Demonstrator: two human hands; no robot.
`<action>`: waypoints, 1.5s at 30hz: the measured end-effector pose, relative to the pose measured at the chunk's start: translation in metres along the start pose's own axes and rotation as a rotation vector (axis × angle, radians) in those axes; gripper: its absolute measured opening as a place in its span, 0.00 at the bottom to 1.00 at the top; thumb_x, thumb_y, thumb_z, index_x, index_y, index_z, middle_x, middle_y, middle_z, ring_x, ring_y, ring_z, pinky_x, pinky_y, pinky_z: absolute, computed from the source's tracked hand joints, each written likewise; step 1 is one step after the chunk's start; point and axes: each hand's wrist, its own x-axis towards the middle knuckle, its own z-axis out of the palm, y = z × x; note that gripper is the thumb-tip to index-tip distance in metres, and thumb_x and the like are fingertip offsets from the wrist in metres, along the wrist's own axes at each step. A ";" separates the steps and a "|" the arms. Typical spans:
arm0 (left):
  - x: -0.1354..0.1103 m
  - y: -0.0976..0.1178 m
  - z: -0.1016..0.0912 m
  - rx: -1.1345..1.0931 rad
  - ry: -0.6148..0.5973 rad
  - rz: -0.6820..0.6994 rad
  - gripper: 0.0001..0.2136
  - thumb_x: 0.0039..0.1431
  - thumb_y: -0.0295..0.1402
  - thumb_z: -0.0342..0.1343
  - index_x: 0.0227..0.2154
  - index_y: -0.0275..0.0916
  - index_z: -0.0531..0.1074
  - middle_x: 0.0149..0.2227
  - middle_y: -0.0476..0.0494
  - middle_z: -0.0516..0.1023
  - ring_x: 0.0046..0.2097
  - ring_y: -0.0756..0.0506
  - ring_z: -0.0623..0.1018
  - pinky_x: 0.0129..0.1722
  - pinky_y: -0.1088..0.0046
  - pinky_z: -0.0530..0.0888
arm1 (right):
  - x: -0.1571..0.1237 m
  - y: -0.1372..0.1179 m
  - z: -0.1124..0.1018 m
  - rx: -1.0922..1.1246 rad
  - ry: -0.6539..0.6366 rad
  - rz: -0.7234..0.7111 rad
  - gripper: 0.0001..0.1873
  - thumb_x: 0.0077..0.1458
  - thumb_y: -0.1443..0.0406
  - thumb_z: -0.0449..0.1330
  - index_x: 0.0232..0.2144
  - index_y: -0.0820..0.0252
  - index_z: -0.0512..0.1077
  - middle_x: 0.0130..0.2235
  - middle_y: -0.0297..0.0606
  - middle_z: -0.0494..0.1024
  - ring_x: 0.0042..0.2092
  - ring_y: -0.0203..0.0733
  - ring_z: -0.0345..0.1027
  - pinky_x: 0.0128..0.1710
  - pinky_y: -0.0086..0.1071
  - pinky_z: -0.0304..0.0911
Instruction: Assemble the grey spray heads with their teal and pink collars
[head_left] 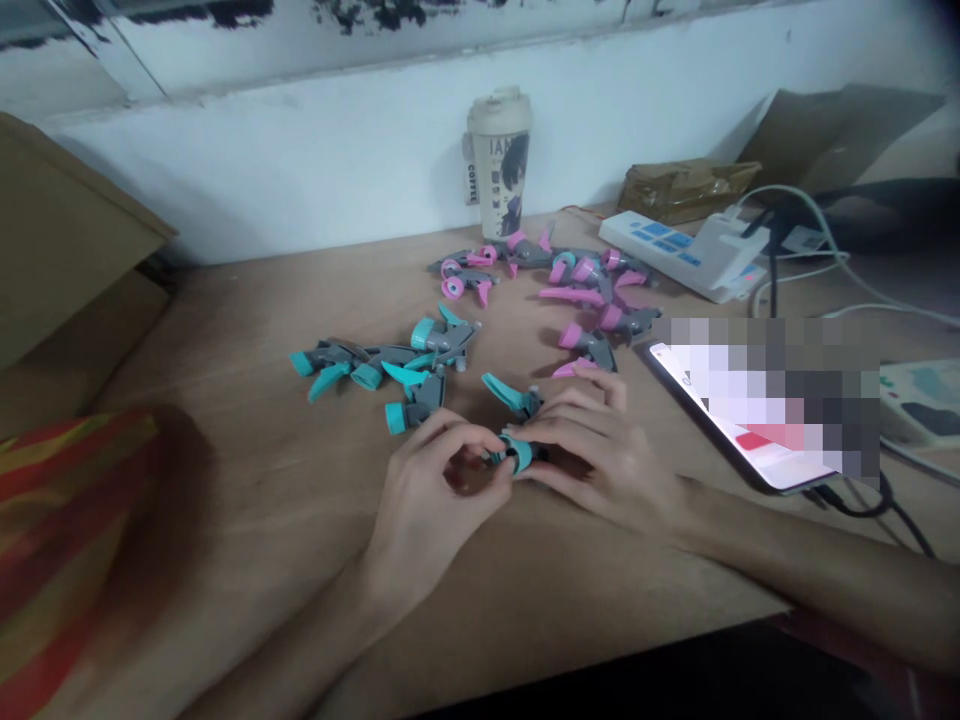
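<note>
Between both hands, low over the table's front half, is a grey and teal trigger spray head [520, 456] with its collar facing left. My left hand [435, 480] pinches at the teal collar with thumb and forefinger. My right hand [600, 450] is wrapped around the grey body, and its fingers hide much of it. A teal lever [504, 392] sticks up just beyond the right fingers. Several teal and grey spray heads [416, 400] lie left of and beyond my hands. Several pink and grey ones [592, 345] lie farther back and to the right.
A lidded coffee cup [499, 170] stands by the wall. At the right are a white power strip [675, 250] with cables, a small cardboard box [686, 185] and a lit phone [735, 430]. A red and yellow striped bag [75, 550] and cardboard [67, 240] occupy the left side.
</note>
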 end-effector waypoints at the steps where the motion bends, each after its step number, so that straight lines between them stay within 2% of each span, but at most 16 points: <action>1: 0.000 0.000 0.000 0.005 -0.005 -0.001 0.02 0.50 0.27 0.56 0.27 0.40 0.71 0.29 0.51 0.69 0.28 0.53 0.71 0.26 0.80 0.69 | 0.000 0.000 0.001 0.003 -0.010 -0.001 0.08 0.56 0.62 0.58 0.40 0.55 0.70 0.35 0.32 0.78 0.42 0.39 0.69 0.55 0.44 0.45; 8: 0.002 -0.006 -0.003 0.078 -0.042 -0.056 0.02 0.51 0.30 0.57 0.29 0.41 0.73 0.30 0.51 0.71 0.28 0.52 0.72 0.27 0.78 0.69 | 0.001 0.002 0.005 -0.053 -0.011 -0.003 0.09 0.57 0.62 0.56 0.41 0.56 0.70 0.34 0.32 0.77 0.41 0.39 0.68 0.54 0.42 0.45; 15: 0.006 -0.020 -0.006 0.023 -0.148 -0.076 0.02 0.49 0.31 0.58 0.28 0.41 0.72 0.29 0.52 0.70 0.28 0.52 0.72 0.28 0.77 0.70 | -0.001 0.002 0.007 -0.042 -0.027 -0.030 0.09 0.58 0.63 0.56 0.41 0.59 0.70 0.35 0.34 0.77 0.42 0.39 0.68 0.54 0.43 0.44; 19: 0.005 -0.018 -0.004 0.050 -0.142 -0.025 0.02 0.49 0.29 0.58 0.28 0.41 0.72 0.29 0.53 0.70 0.28 0.53 0.72 0.29 0.78 0.70 | -0.003 0.002 0.007 -0.007 -0.056 -0.020 0.09 0.58 0.63 0.55 0.41 0.58 0.70 0.37 0.36 0.77 0.44 0.40 0.67 0.52 0.43 0.48; 23: 0.004 -0.012 -0.004 0.097 -0.142 0.090 0.03 0.52 0.25 0.55 0.29 0.39 0.71 0.32 0.51 0.70 0.30 0.53 0.72 0.30 0.78 0.70 | -0.002 0.003 0.007 0.025 -0.052 0.004 0.10 0.57 0.62 0.56 0.41 0.57 0.70 0.37 0.36 0.77 0.44 0.42 0.66 0.50 0.42 0.51; 28: 0.008 -0.012 -0.009 0.129 -0.118 0.220 0.03 0.57 0.28 0.53 0.32 0.39 0.71 0.34 0.50 0.70 0.32 0.53 0.72 0.31 0.78 0.69 | 0.003 0.007 0.008 0.113 -0.034 0.116 0.12 0.52 0.59 0.61 0.40 0.55 0.71 0.37 0.34 0.76 0.43 0.42 0.66 0.48 0.42 0.53; 32: 0.010 -0.014 -0.011 0.106 -0.026 0.271 0.03 0.58 0.30 0.54 0.32 0.38 0.71 0.32 0.50 0.69 0.30 0.54 0.71 0.30 0.80 0.69 | 0.006 0.009 0.007 0.196 -0.021 0.173 0.14 0.51 0.58 0.62 0.40 0.54 0.71 0.38 0.33 0.77 0.42 0.40 0.67 0.51 0.43 0.52; 37: 0.004 -0.010 -0.007 0.026 0.021 0.309 0.03 0.58 0.26 0.52 0.33 0.37 0.71 0.32 0.49 0.68 0.31 0.54 0.71 0.27 0.81 0.69 | 0.005 0.008 0.002 0.178 0.022 0.163 0.13 0.52 0.60 0.61 0.41 0.53 0.70 0.39 0.30 0.78 0.43 0.38 0.68 0.55 0.42 0.46; 41: 0.000 -0.007 -0.005 -0.009 -0.028 0.351 0.05 0.55 0.25 0.54 0.36 0.36 0.71 0.33 0.48 0.67 0.29 0.55 0.70 0.29 0.79 0.71 | 0.005 0.007 0.000 0.164 0.026 0.142 0.13 0.53 0.63 0.61 0.42 0.54 0.70 0.38 0.29 0.77 0.42 0.36 0.68 0.56 0.40 0.44; 45: -0.001 -0.007 -0.005 -0.050 -0.087 0.310 0.07 0.56 0.26 0.54 0.38 0.37 0.71 0.34 0.48 0.66 0.29 0.55 0.70 0.27 0.79 0.71 | 0.005 0.007 0.001 0.143 0.036 0.125 0.12 0.53 0.64 0.61 0.41 0.55 0.70 0.37 0.30 0.77 0.42 0.36 0.68 0.56 0.40 0.44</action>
